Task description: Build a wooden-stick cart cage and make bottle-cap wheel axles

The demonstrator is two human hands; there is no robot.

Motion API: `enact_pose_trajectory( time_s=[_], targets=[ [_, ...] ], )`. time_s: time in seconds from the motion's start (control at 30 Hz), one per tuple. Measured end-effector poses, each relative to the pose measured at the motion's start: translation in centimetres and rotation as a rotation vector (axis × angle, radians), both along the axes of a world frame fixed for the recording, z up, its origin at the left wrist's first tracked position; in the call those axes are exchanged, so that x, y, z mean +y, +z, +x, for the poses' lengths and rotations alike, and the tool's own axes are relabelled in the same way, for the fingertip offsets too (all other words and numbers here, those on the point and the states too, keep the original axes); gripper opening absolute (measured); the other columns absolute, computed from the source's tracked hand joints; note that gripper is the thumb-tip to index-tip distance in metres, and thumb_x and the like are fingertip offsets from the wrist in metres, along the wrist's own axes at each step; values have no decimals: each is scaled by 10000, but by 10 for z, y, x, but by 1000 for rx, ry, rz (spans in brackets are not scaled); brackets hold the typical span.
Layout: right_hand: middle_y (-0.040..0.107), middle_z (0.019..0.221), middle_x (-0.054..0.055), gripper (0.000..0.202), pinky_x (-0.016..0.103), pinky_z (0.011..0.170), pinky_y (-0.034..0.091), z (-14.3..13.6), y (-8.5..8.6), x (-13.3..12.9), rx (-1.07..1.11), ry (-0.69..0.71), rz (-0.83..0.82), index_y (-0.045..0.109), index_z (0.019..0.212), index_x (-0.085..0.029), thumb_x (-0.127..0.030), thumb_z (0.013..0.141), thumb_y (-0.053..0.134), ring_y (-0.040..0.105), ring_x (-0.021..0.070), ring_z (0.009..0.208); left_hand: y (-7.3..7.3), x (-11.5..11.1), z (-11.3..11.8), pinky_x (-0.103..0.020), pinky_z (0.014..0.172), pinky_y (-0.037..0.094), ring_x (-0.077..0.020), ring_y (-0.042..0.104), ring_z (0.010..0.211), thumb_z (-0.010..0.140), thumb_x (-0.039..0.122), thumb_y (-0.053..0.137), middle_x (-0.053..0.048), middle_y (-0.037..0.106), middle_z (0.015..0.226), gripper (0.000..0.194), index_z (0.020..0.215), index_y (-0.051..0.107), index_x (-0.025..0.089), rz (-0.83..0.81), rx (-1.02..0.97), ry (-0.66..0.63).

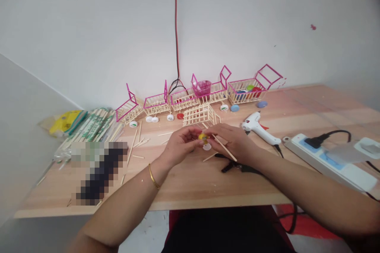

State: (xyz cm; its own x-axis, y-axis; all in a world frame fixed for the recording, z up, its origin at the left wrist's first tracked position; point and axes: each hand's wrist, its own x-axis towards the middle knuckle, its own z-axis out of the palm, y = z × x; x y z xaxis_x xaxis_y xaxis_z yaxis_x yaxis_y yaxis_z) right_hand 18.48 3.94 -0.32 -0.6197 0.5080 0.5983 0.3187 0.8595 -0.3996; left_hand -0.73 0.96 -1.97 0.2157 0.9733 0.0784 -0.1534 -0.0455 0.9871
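Centrally, the left hand (183, 141) and right hand (237, 141) hold a small yellow piece (203, 137) between narrowly set fingertips — a slanting wooden stick (226, 150) also lies in the right fingers. Beyond the fingers, on the desk (184, 185), sits a stick frame (197, 115); rightward lies a white glue gun (263, 132).

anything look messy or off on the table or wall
Yes: a reddish blotch high on the wall and pink specks beside the rightmost cart look like stray paint. Loose sticks lie scattered across the table's left side.
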Motion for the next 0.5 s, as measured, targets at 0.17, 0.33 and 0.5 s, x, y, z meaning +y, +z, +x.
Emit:
enact_pose_trajectory(
  time_s=[0.17,0.33,0.5],
  targets=[
    [699,909,69,198,320,743,525,-1,-4,0,-54,6,41,593,1039,-211,-185,872,492,650,188,842,3,-2,2,-256,682,544,-119,642,726,624,226,799,-32,676,816,308,864,626,141,28,-12,0],
    [682,954,92,217,335,763,528,-1,-14,1,-93,23,111,561,1076,-183,-169,875,483,639,197,867,1,-4,3,-256,714,533,-108,636,724,636,191,789,-22,670,796,270,838,620,136,28,-17,2],
    [666,877,96,195,344,712,523,-4,-17,-2,-104,-13,145,568,1017,-171,-128,842,494,622,206,796,1,-7,5,-265,740,536,-121,647,766,624,191,796,-32,673,829,313,876,617,143,40,-5,12]
  ],
)
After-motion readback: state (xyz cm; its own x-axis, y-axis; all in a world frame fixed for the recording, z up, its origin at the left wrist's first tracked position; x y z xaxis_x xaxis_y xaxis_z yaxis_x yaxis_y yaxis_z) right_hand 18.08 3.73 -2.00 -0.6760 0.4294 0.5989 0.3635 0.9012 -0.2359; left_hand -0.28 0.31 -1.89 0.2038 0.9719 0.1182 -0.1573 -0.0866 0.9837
